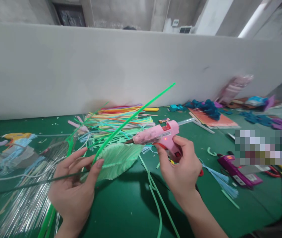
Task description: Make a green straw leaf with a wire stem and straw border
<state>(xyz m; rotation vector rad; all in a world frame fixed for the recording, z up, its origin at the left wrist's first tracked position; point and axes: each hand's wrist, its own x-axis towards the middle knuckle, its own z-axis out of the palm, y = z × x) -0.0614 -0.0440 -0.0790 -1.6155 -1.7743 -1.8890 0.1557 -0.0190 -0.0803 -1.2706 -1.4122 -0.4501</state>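
Pinches leaf (122, 161) and green strip (136, 114) in left hand (72, 186); grips glue gun (153, 135) in right hand (180, 168). Seems already shaped as leaf, with strip largely unattached.

Left hand (72, 188): bare, with slender fingers (81, 163) and an uncovered wrist (69, 227). Right hand (180, 168): likewise bare, the forearm (205, 215) uncovered to the lower edge of view.

muted light leaves soft shadows on the green tabletop (117, 213), and the view's edges look smeared.
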